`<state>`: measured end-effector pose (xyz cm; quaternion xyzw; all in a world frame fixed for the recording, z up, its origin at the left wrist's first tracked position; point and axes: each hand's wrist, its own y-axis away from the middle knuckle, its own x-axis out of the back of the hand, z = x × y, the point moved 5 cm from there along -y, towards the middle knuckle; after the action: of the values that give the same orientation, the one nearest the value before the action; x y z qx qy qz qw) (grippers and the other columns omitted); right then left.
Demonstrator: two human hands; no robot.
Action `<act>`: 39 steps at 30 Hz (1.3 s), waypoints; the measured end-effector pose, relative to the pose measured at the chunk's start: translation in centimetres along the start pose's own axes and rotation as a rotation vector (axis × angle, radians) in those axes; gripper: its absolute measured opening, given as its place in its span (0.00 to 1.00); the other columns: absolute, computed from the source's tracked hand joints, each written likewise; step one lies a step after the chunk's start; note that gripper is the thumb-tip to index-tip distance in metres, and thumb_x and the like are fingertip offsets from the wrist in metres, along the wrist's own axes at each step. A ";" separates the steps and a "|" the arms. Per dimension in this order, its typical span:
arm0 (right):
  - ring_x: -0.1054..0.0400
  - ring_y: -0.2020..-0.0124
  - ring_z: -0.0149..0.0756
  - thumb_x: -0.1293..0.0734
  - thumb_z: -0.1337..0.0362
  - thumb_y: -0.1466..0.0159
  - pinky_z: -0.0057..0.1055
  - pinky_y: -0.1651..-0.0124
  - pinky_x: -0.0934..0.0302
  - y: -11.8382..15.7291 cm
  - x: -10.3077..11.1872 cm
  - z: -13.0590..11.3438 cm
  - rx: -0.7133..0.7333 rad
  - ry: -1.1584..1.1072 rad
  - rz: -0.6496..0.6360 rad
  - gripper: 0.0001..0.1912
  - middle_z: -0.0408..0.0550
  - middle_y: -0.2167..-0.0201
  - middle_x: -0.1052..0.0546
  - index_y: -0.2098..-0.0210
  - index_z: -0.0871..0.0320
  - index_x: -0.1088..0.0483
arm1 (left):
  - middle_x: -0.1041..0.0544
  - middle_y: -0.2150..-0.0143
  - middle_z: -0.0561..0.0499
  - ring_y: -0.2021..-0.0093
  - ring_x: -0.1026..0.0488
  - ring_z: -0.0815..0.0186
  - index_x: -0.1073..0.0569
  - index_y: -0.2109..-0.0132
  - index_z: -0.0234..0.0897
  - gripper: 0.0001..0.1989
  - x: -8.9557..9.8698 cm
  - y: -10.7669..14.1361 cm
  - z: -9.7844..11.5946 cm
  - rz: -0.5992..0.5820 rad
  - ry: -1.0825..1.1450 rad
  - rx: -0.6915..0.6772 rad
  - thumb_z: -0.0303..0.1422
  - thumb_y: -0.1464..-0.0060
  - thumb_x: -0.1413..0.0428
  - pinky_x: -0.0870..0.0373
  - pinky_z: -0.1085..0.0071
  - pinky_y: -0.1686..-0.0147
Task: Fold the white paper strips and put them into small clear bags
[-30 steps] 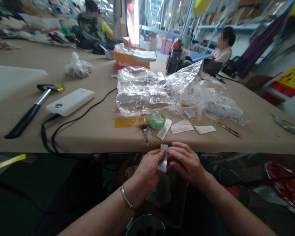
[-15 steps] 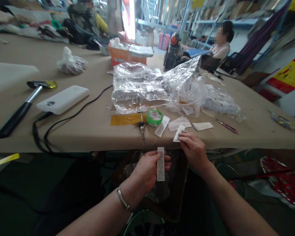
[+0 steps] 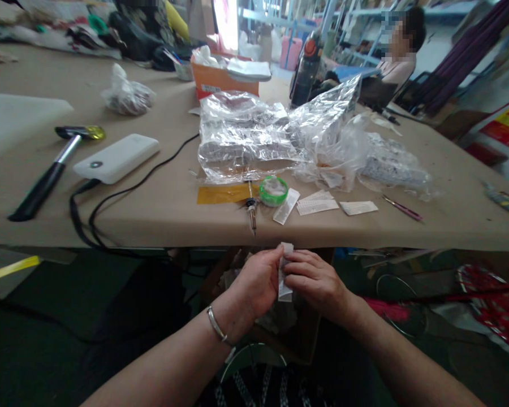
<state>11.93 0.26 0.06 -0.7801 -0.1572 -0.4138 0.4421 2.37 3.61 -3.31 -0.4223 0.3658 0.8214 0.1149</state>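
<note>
My left hand [image 3: 257, 282], a metal bangle at its wrist, is closed on a narrow white strip [image 3: 285, 293] held upright in front of the table edge. My right hand [image 3: 318, 281] meets it from the right, its fingers pressed on the same strip. Whether a second white strip lies against the first is hidden by the fingers. On the table beyond lie a loose white strip [image 3: 287, 207], a small fanned pile of printed strips [image 3: 317, 203] and another strip [image 3: 358, 208]. A thin pen-like tool with a metal tip [image 3: 251, 212] points toward me.
A green-rimmed roll [image 3: 285, 186] sits beside amber film [image 3: 220, 195]. Crumpled clear plastic bags [image 3: 246, 135] fill the middle. Pink-handled tweezers [image 3: 402, 208] lie right; a hammer [image 3: 46, 181] and white corded device [image 3: 117, 158] left. A person [image 3: 401, 51] sits beyond. A box [image 3: 318, 333] stands below.
My right hand has come down and left from the tabletop with a white strip and joined my left hand. The left-hand strip is now partly covered by fingers. The view has shifted slightly.
</note>
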 end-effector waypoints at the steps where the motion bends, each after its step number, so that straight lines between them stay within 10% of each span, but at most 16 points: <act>1: 0.36 0.47 0.40 0.40 0.71 0.34 0.43 0.44 0.41 0.0 0.0 0.1 0.000 -0.001 0.000 0.08 0.50 0.59 0.25 0.62 0.58 0.31 | 0.28 0.72 0.47 0.74 0.31 0.71 0.28 0.70 0.27 0.07 0.0 0.0 0.0 -0.002 -0.004 -0.007 0.23 0.45 0.49 0.34 0.78 0.75; 10: 0.38 0.46 0.40 0.39 0.70 0.34 0.41 0.44 0.40 0.1 0.8 -0.5 -0.039 0.024 -0.026 0.10 0.49 0.56 0.25 0.54 0.58 0.33 | 0.26 0.71 0.46 0.77 0.30 0.71 0.28 0.67 0.27 0.02 0.4 0.2 0.0 0.052 -0.133 -0.012 0.20 0.50 0.45 0.35 0.78 0.78; 16: 0.45 0.42 0.53 0.39 0.58 0.35 0.52 0.42 0.45 2.8 7.4 7.5 -0.509 0.522 0.189 0.26 0.62 0.46 0.34 0.41 0.65 0.42 | 0.24 0.68 0.41 0.73 0.26 0.64 0.30 0.61 0.28 0.04 0.9 0.9 0.4 0.195 -0.328 0.046 0.24 0.44 0.48 0.27 0.70 0.72; 22: 0.41 0.44 0.52 0.39 0.58 0.34 0.49 0.45 0.42 6.2 8.1 11.3 -0.557 0.698 -0.010 0.22 0.61 0.46 0.33 0.44 0.64 0.37 | 0.24 0.69 0.42 0.75 0.27 0.66 0.31 0.61 0.28 0.04 1.0 1.0 -0.1 0.214 -0.385 0.069 0.25 0.43 0.48 0.29 0.73 0.75; 31: 0.29 0.56 0.39 0.37 0.67 0.35 0.38 0.50 0.35 5.3 8.7 7.0 -0.510 0.246 0.421 0.06 0.50 0.60 0.24 0.62 0.57 0.28 | 0.25 0.69 0.42 0.75 0.27 0.66 0.30 0.63 0.28 0.04 0.3 1.2 -0.3 0.188 -0.384 0.068 0.25 0.44 0.48 0.29 0.72 0.74; 39: 0.35 0.48 0.41 0.40 0.71 0.35 0.45 0.45 0.39 0.8 -0.7 -1.8 -0.083 -0.021 0.102 0.08 0.51 0.58 0.24 0.60 0.58 0.30 | 0.26 0.72 0.46 0.76 0.31 0.71 0.28 0.70 0.28 0.05 0.9 0.4 -0.5 0.129 -0.117 -0.057 0.19 0.50 0.47 0.35 0.78 0.77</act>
<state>11.09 -1.54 -0.42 -0.8091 -0.1047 -0.3888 0.4280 1.91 2.84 -4.00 -0.3522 0.3613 0.8605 0.0708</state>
